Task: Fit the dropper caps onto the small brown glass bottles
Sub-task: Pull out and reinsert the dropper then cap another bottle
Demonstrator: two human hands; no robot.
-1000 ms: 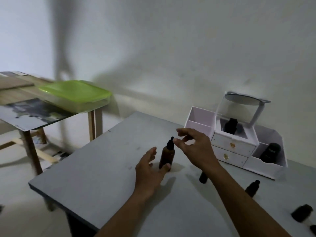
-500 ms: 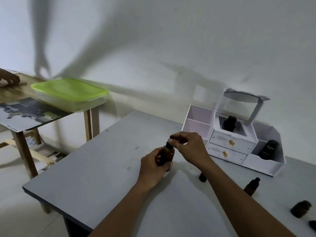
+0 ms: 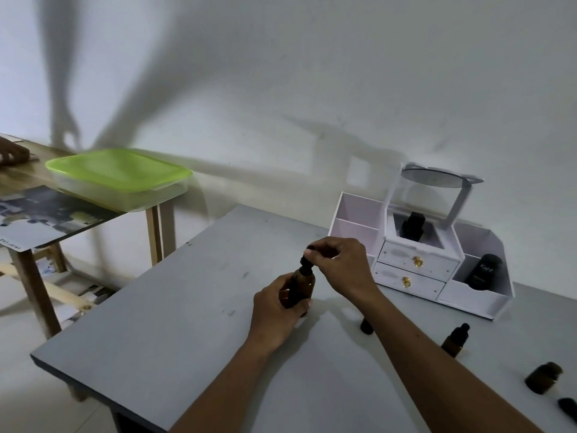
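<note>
At far left, another person's hand (image 3: 12,154) rests on a wooden side table (image 3: 22,179). The table also bears a clear plastic box with a lime-green lid (image 3: 118,173) and a printed sheet in grey tones (image 3: 46,217).

To its right stands a grey rectangular table (image 3: 156,339). Near its middle, the left hand (image 3: 278,310) wraps around the lower body of a small brown glass bottle (image 3: 304,284), held upright. The hand hides the base, so contact with the table cannot be told. A black dropper cap (image 3: 305,262) sits on the bottle's neck, and the right hand (image 3: 340,267) pinches its top from above with curled fingertips.

Behind the right hand stands a white organiser box with two gold-knobbed drawers (image 3: 415,270) and a round mirror (image 3: 437,179) tilted above it. A black bottle (image 3: 412,225) stands in its middle compartment and a black tube (image 3: 485,271) in its right one.

Right of the forearm stands a second small brown bottle with a black dropper cap (image 3: 456,339), upright. Farther right, a short brown bottle (image 3: 543,378) lies on its side.
</note>
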